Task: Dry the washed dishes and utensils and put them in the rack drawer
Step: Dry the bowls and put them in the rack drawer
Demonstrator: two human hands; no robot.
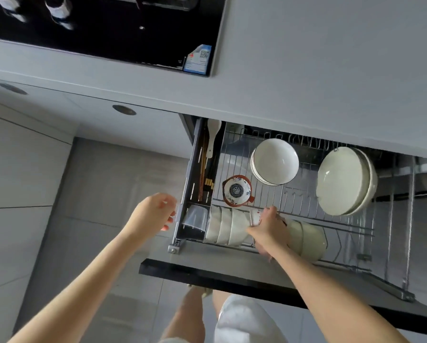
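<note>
While hovering empty and slack-fingered beside the rack drawer, left hand. Chopsticks, patterned bowl, stacked bowls already racked. Right hand setting small dish into front row; grip partly hidden. Seemingly near done.

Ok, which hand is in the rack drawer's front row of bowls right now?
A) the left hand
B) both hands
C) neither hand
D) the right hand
D: the right hand reaches in among the front row of white bowls in the rack drawer, while the left hand hangs outside the drawer's left edge, holding nothing that shows.
</note>
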